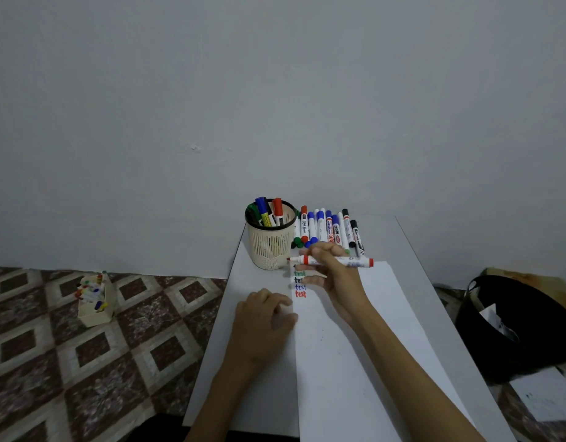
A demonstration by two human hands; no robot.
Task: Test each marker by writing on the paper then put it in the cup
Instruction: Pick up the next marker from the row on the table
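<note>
Lying crosswise between right hand (pixel 334 275) fingers (pixel 319 250), red marker (pixel 331 260) uncapped.

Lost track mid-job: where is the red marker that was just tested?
The red marker is in the right hand, uncapped and lying level, tip pointing left toward the cup, above the top of the paper.

Left hand (pixel 264 317) flat, palm down, fingers loosely curled; right hand (pixel 331 269) pinching, other fingers spread
</note>
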